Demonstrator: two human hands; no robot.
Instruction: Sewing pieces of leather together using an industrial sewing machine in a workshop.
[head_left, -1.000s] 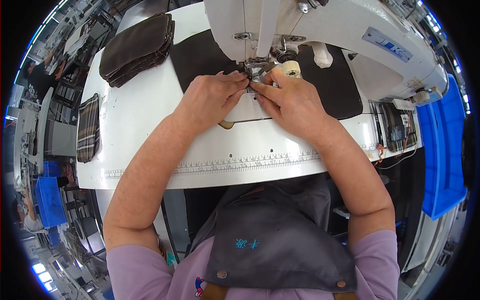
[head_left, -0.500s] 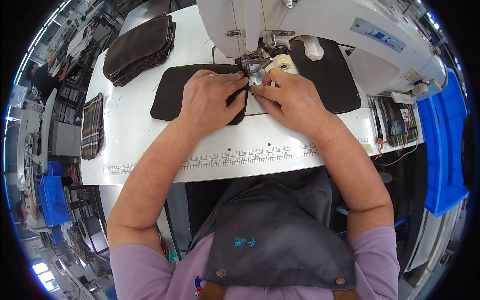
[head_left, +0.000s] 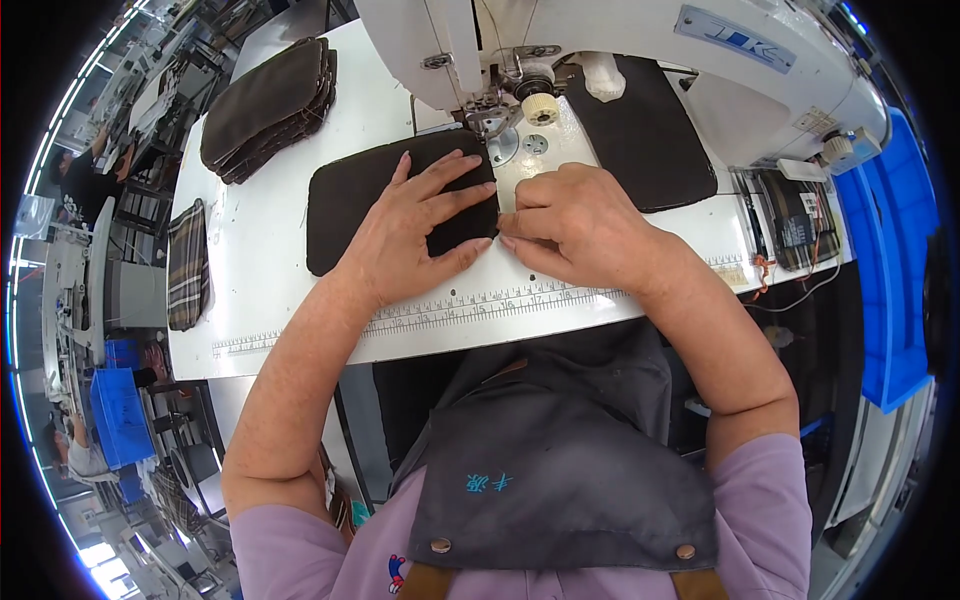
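A dark brown fabric panel with rounded corners lies flat on the white sewing table, its far right corner by the presser foot of the sewing machine. My left hand rests on the panel with fingers spread, pressing its right half. Beside it, my right hand has its fingers curled and pinched at the panel's right edge, near the front corner. The fingertips partly hide that edge.
A stack of dark brown panels sits at the back left, near a folded plaid piece. Another dark panel lies right of the needle. A ruler strip runs along the front. Blue bins stand at the right.
Both hands have come nearer to me along the panel's right edge, away from the presser foot. The left fingers have spread apart. The panel has turned slightly.
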